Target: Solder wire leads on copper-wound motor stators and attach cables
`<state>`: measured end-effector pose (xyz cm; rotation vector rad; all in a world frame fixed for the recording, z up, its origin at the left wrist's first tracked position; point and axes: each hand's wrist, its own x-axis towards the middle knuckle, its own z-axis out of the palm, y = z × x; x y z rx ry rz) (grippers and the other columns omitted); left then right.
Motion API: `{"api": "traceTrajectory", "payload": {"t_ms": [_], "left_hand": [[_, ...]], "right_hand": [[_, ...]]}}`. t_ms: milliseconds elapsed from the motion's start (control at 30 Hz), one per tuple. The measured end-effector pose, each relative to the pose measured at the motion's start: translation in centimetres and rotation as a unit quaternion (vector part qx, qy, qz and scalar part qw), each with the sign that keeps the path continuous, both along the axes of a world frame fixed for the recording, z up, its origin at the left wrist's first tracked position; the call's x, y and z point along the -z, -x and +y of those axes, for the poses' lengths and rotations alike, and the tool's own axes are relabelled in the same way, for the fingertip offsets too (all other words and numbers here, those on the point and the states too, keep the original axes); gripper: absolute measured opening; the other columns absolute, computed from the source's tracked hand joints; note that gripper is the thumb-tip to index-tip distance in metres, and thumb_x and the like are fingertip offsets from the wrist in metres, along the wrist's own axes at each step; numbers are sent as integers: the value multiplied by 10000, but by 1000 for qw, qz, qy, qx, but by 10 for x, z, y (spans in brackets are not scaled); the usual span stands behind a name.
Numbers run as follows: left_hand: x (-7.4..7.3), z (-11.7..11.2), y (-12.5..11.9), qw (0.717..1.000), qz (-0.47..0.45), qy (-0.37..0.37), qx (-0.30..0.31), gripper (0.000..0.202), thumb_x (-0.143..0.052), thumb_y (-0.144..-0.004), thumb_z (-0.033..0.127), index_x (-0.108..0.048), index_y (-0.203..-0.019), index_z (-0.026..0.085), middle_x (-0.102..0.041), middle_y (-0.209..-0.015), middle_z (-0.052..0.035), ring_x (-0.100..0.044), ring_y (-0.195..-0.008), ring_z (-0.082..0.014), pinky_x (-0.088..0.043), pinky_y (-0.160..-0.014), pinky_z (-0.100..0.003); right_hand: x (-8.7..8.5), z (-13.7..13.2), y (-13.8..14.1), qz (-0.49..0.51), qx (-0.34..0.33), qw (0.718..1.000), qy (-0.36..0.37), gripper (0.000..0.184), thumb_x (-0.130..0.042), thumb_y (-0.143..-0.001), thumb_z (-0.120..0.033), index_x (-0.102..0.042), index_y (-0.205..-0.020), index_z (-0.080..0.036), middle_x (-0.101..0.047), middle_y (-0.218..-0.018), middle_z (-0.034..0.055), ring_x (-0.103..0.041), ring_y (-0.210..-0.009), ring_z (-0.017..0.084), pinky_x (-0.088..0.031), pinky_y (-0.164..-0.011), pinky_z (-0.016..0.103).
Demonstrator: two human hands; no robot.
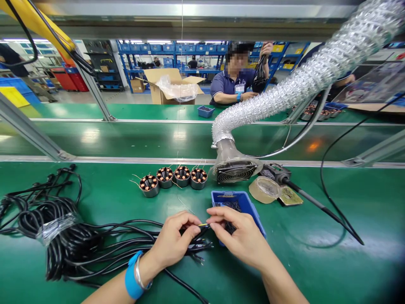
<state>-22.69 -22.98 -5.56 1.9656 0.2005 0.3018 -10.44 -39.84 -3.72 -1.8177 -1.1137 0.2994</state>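
Note:
My left hand, wearing a blue wrist strap, pinches a black cable near its end, where a thin yellow-green wire sticks out. At that wire's tip the thumb and fingers of my right hand are closed, with a small dark piece between them that is too small to name. Right behind the right hand sits a blue bin of small black pieces. Loose ends of black cables lie under my left hand, running from a wrapped bundle at the left.
Several copper-wound stators stand in a row at the back. Beside them are a fume extractor on a silver duct, a tape roll and a soldering iron in its holder. A co-worker holds black cables across the bench.

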Motion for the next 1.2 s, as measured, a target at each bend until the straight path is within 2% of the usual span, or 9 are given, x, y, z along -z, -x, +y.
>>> {"api": "traceTrajectory", "payload": {"t_ms": [133,367,500,633,700,800,933,1067,1200], "left_hand": [[2,-2,0,1000,2,10,1,114,-603,-886,271,-667,-855,182,-653,-783,-14,-577,-721,-145,-449,-706,-243],[12,-2,-2,994,11,110,7,130,-632,-864,301,-587,-870,180,-601,-763,4,-549,-703,-137,-458,-673,-230],[14,-2,-1,995,9,102,14,169,-627,-874,332,-583,-831,175,-590,-739,2,-526,-680,-131,-442,-649,-221],[11,-4,-1,996,17,90,5,141,-654,-848,299,-585,-832,177,-574,-725,9,-507,-666,-127,-432,-636,-217],[10,-4,-1,998,9,67,-13,118,-689,-811,258,-607,-842,179,-576,-744,6,-507,-677,-128,-430,-646,-219],[9,-3,-2,998,-8,46,-46,90,-699,-789,237,-646,-826,174,-592,-774,-10,-517,-689,-132,-434,-654,-226],[11,1,-4,993,6,98,-66,108,-678,-792,246,-672,-859,162,-620,-747,-18,-554,-656,-135,-461,-635,-237],[12,3,-4,986,17,147,-78,146,-665,-788,250,-680,-887,144,-646,-745,-25,-596,-609,-133,-482,-611,-243],[12,3,-3,985,30,152,-76,150,-651,-794,251,-681,-883,135,-656,-731,-26,-610,-596,-132,-478,-599,-238]], "right_hand": [[0,1,2,0,-24,1000,17,246,-547,-877,-194,-630,-1109,-203,-726,-834,14,-657,-705,135,-527,-667,242],[5,11,9,-20,-28,999,-10,298,-546,-817,-130,-649,-1090,-190,-721,-811,20,-651,-715,138,-527,-658,229],[7,16,14,-42,-26,999,-20,284,-552,-799,-125,-669,-1052,-181,-713,-797,34,-653,-737,156,-523,-641,236],[0,10,10,-64,-27,997,-29,276,-558,-816,-141,-669,-1064,-189,-717,-841,37,-649,-765,158,-522,-675,247],[-5,4,0,-80,5,997,-22,201,-566,-843,-179,-679,-1009,-197,-707,-850,37,-639,-745,152,-512,-670,247],[-4,-4,-20,-150,79,983,77,152,-527,-897,-206,-679,-893,-196,-693,-837,43,-627,-773,169,-498,-714,277],[11,-4,-36,-227,58,936,263,131,-596,-822,-129,-690,-903,-172,-700,-896,83,-625,-916,254,-470,-822,348],[21,-1,-34,-231,30,925,300,182,-545,-806,-48,-679,-775,-167,-684,-813,83,-638,-845,239,-447,-754,305],[18,1,-31,-246,36,916,317,223,-477,-844,-42,-652,-769,-159,-667,-806,94,-622,-815,234,-425,-746,304]]}}
